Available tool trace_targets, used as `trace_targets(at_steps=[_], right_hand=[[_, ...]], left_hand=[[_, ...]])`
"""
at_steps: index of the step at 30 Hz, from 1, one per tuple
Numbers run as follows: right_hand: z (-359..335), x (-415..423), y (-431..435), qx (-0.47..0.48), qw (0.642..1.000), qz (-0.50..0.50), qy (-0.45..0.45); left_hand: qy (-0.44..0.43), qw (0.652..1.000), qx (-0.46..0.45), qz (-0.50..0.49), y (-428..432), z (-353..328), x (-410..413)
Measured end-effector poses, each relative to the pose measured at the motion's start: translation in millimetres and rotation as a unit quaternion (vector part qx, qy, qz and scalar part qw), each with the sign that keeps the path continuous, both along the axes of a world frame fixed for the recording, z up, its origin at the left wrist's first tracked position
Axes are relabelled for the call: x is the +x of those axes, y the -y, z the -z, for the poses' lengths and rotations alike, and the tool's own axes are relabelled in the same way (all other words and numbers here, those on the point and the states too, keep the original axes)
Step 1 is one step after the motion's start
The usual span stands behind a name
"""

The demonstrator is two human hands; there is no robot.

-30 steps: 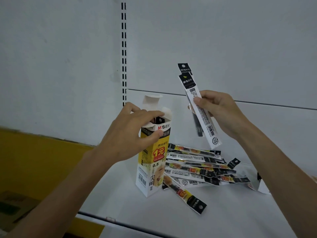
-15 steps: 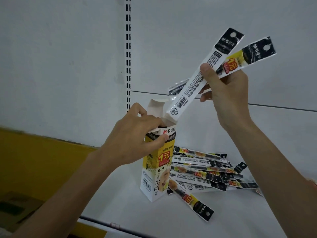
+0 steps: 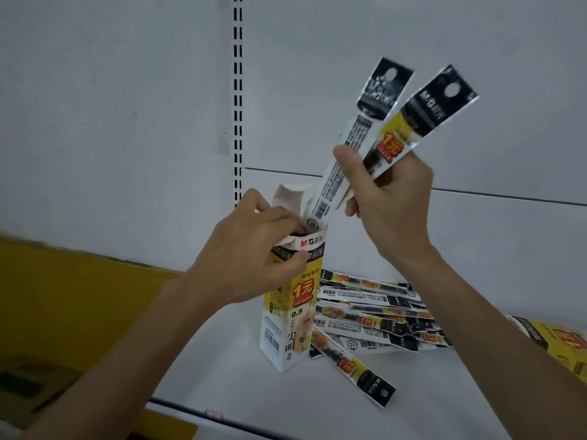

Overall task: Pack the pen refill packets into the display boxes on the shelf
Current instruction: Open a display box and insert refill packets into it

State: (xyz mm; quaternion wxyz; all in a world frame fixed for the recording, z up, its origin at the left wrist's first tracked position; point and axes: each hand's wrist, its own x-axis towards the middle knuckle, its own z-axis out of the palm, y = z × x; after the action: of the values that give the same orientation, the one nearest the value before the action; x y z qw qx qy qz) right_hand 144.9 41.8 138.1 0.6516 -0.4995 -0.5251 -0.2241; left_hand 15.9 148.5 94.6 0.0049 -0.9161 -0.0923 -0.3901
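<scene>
Packing under way: one box being loaded, most packets not yet in.

Left hand (image 3: 254, 258) grips the top of the tall yellow-and-white cardboard display box (image 3: 292, 315), which stands upright on the white shelf board (image 3: 222, 360), its fingers curled round the open mouth. Right hand (image 3: 390, 204) is clenched round two long plastic pen refill packets (image 3: 390, 122), slanted. The white-backed one's lower end sits at the box mouth, apparently just inside; the yellow-faced one is above it. How full the box is cannot be seen. A pile of loose packets (image 3: 371, 315) lies flat just beside the box, on its right. Judged well short of finished.
</scene>
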Motion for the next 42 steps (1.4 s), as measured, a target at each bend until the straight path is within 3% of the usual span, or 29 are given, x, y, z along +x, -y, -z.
trace_targets(at_steps=[4, 8, 10, 14, 19, 21, 24, 29, 34, 37, 39, 42], right_hand=[[3, 4, -1, -0.075, 0.997, 0.014, 0.016], [5, 9, -12, -0.335, 0.937, 0.069, 0.066], [3, 13, -11, -0.352, 0.935, 0.027, 0.036], [-7, 17, -7, -0.242, 0.97, -0.01, -0.005], [-1, 11, -10, -0.43, 0.903, -0.002, 0.023], [-3, 12, -8, -0.391, 0.92, -0.033, -0.002], [-3, 14, -7, -0.259, 0.966, -0.014, 0.017], [13, 12, -12, -0.344, 0.935, -0.038, 0.072], [18, 4, -4, -0.381, 0.918, -0.033, 0.103], [26, 1, -5, -0.414, 0.906, -0.069, 0.052], [31, 5, -4, -0.383, 0.92, -0.076, 0.047], [52, 18, 9, -0.248, 0.968, -0.009, 0.046]], left_hand=[[0.02, 1.0, -0.004, 0.009, 2, 0, -1], [0.031, 0.999, -0.011, 0.015, 2, 4, 1], [0.039, 0.999, -0.021, 0.007, 2, 8, 0], [0.064, 0.998, -0.026, 0.0, 5, 15, 1], [0.1, 0.994, -0.036, -0.012, 4, 23, 4], [0.098, 0.994, -0.045, -0.023, 3, 24, 3], [0.076, 0.992, -0.1, -0.02, 3, 27, 1], [0.027, 0.984, -0.173, 0.042, 1, 33, -1], [0.009, 0.981, -0.176, 0.076, -2, 37, -5], [0.023, 0.979, -0.176, 0.097, -1, 36, -5], [0.026, 0.978, -0.182, 0.103, 1, 37, -4], [0.051, 0.976, -0.189, 0.098, 2, 39, -2]])
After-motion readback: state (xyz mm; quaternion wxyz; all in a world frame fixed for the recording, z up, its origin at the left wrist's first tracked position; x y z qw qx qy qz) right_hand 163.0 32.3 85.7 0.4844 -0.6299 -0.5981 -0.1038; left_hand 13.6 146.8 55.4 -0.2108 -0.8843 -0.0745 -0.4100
